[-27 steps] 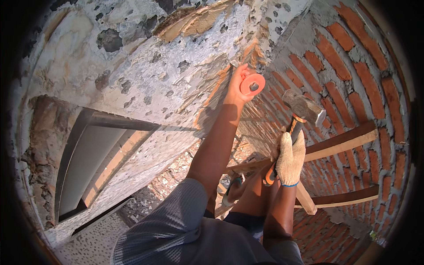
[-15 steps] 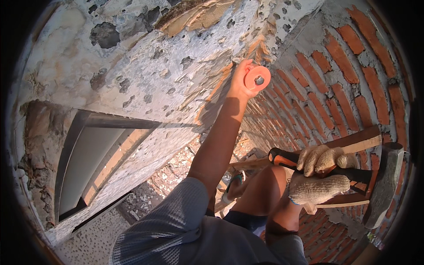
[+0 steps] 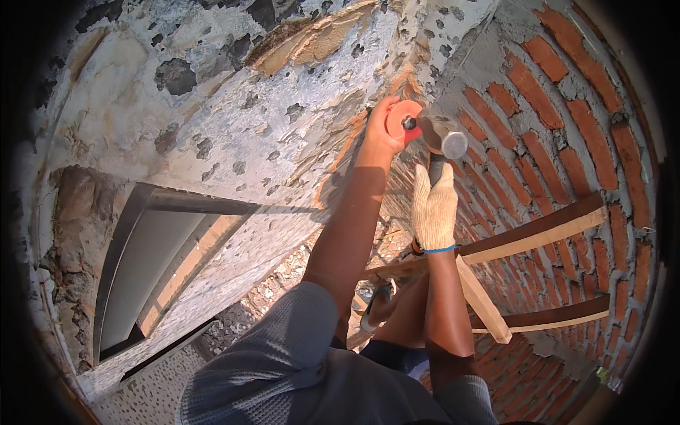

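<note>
My bare left hand (image 3: 379,138) is closed round a chisel with a round orange-red hand guard (image 3: 398,117), held up near the wall corner. The dark struck end shows at the middle of the guard; the blade is hidden behind it. In a knitted cream glove, my right hand (image 3: 434,216) grips a hammer. The hammer's steel head (image 3: 446,138) is just right of the guard; I cannot tell whether it touches the chisel. Most of the hammer's handle is hidden by the glove. Chipped plaster (image 3: 340,117) lies to the left of the chisel.
A brick wall (image 3: 528,152) rises on the right. Wooden bars (image 3: 542,237) stand out below my right hand, with a loose-looking slat (image 3: 484,301) slanting between them. A framed opening (image 3: 166,248) is in the left wall. Rubble (image 3: 273,283) covers the ground below.
My right hand has swung the hammer from the lower right up and left, bringing its head beside the chisel's guard. My left hand stays nearly in place, holding the chisel.
</note>
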`<state>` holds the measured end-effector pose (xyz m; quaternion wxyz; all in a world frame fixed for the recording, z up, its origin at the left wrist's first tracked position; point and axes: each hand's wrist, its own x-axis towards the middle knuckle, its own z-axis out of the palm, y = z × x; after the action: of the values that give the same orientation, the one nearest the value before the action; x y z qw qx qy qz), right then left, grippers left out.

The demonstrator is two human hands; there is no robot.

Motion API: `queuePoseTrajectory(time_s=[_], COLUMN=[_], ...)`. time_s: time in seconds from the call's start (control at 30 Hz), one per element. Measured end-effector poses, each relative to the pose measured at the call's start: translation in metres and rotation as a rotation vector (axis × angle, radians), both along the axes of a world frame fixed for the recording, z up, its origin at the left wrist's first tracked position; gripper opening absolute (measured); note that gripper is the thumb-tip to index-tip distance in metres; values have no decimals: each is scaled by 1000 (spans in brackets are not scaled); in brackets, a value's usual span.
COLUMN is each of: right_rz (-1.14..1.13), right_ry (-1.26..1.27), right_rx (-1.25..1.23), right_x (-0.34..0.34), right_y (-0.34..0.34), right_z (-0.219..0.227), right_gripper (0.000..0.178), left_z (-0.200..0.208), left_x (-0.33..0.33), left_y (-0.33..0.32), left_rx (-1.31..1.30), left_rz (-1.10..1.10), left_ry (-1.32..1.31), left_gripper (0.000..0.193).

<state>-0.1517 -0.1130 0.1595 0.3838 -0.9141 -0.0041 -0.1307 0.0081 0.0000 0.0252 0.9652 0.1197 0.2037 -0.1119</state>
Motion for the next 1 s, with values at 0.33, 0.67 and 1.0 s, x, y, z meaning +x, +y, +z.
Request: queuePoseTrajectory(time_s=[0.33,0.67,1.0], right_rz=[408,-29,-33], right_ry=[-250,271,114], right_rx=[1517,917,892], right_x=[-44,-73,-77], right_y=[-42,-33,-68], right_z=[1,-6,-14], right_gripper=[28,32,38], left_z=[-52,12,18], left_x=[-52,-60,-43], left_y=[1,6,3], left_rx=[-34,-248,-65], left_rz=[-134,16,66], left_ry=[70,48,128], left_gripper=[10,28,29])
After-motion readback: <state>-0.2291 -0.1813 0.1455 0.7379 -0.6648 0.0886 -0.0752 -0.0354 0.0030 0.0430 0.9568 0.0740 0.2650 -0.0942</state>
